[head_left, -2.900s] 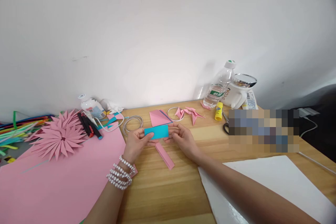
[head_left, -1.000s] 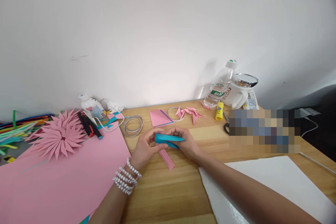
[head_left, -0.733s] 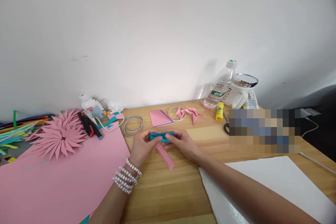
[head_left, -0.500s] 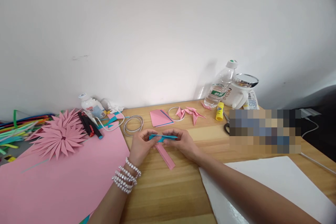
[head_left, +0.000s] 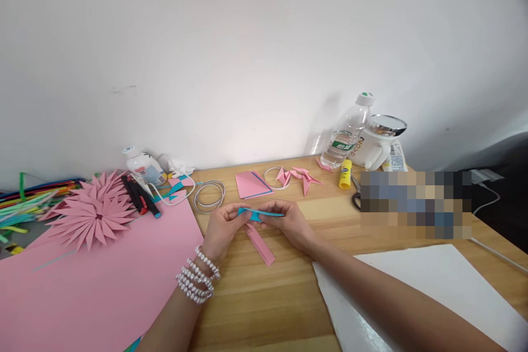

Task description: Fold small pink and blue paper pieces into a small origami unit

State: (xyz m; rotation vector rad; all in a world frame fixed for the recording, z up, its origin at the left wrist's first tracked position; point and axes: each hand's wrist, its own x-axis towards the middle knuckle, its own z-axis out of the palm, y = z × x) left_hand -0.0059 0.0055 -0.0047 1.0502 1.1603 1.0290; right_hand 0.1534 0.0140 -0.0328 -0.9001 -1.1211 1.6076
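Between my two hands is a folded piece of blue paper (head_left: 256, 215), held a little above the wooden table. My left hand (head_left: 226, 224), with pearl bracelets (head_left: 197, 280) round its wrist, pinches the paper's left end. The right end is gripped by my right hand (head_left: 286, 222), thumb below and fingers behind. A folded pink paper strip (head_left: 260, 246) lies on the table just below my hands, its upper end partly hidden by my left fingers. Beyond them rest a stack of pink and blue paper squares (head_left: 252, 184) and folded pink paper shapes (head_left: 306, 179).
Left are a large pink sheet (head_left: 157, 264), pink paper flowers (head_left: 98, 214), markers (head_left: 140, 197) and a coiled cable (head_left: 209, 196). At the right stand a water bottle (head_left: 344, 135), a glue stick (head_left: 345, 175) and a mug (head_left: 373, 148); scissors (head_left: 356, 198) and a white board (head_left: 412, 291) lie nearer.
The blue paper has tilted and changed shape between my fingers, its right end showing further over my right hand. Both hands have shifted only slightly.
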